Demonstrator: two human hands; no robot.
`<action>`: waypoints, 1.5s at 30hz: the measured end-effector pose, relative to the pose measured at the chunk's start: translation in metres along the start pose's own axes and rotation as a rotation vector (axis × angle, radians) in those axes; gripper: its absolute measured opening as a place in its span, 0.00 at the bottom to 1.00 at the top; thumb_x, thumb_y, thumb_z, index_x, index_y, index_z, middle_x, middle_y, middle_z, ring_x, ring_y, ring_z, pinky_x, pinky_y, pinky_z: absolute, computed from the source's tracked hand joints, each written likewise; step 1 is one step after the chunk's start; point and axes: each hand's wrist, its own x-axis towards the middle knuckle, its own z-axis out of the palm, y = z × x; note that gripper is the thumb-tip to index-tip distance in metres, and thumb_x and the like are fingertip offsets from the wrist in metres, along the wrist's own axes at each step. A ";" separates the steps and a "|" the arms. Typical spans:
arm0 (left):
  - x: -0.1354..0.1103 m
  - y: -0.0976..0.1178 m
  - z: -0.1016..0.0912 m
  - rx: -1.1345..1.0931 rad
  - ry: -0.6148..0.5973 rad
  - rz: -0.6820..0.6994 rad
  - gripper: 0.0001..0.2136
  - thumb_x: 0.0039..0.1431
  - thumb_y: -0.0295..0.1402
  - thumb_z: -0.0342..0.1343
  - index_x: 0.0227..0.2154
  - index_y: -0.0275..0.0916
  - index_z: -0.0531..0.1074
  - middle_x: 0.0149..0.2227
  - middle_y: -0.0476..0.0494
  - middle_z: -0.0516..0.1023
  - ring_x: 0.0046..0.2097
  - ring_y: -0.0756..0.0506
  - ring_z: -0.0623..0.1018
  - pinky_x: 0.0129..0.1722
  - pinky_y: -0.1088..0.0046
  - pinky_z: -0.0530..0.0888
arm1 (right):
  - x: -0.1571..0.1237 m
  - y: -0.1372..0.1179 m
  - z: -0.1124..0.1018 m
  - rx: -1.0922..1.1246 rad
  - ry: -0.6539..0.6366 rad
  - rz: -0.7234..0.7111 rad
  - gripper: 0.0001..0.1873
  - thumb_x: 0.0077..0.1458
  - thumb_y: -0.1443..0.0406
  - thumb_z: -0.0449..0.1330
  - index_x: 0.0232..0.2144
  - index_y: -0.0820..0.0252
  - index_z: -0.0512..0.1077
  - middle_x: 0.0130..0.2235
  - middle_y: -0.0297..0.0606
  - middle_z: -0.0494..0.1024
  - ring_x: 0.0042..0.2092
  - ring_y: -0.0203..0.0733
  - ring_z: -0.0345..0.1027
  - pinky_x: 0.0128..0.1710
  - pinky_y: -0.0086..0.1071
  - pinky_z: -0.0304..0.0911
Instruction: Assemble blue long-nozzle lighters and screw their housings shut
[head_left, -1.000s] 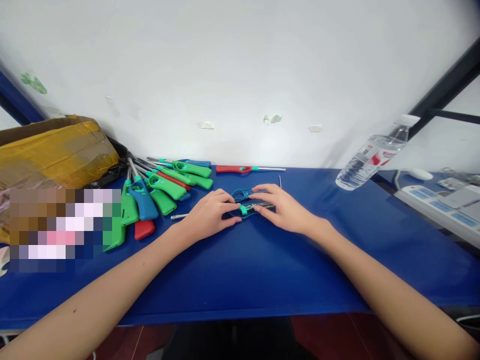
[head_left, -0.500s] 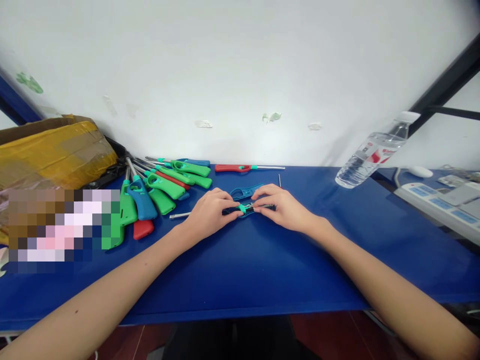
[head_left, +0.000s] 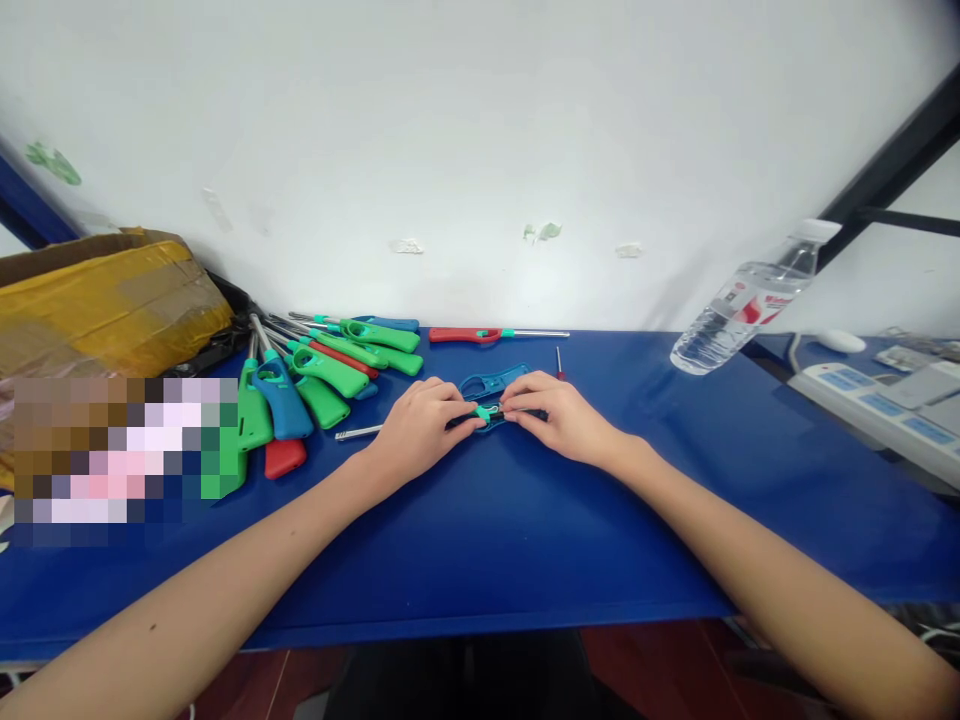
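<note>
On the blue tabletop, my left hand is closed around an opened gas lighter, whose metal tube sticks out to the left. Its green trigger piece shows between my two hands. My right hand pinches at the dark inner parts beside the trigger piece; the exact part is hidden by my fingers. Just behind both hands lies a loose blue casing half. A small screwdriver with a thin metal shaft and a red end lies behind my right hand, partly covered.
Several green, blue and red lighters are piled at the left. A red lighter lies by the wall. A taped cardboard box stands far left. At the right are a water bottle and a white power strip.
My right hand has shifted slightly left at the lighter's inner parts, and more of the screwdriver's red end shows. My left hand stays almost in place.
</note>
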 end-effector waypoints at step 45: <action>0.006 0.018 -0.012 -0.095 -0.064 -0.284 0.07 0.54 0.33 0.59 0.36 0.40 0.75 0.34 0.45 0.74 0.39 0.43 0.74 0.40 0.67 0.69 | 0.000 -0.004 0.007 -0.035 -0.019 -0.023 0.10 0.62 0.66 0.55 0.39 0.59 0.78 0.42 0.42 0.79 0.45 0.44 0.70 0.47 0.39 0.68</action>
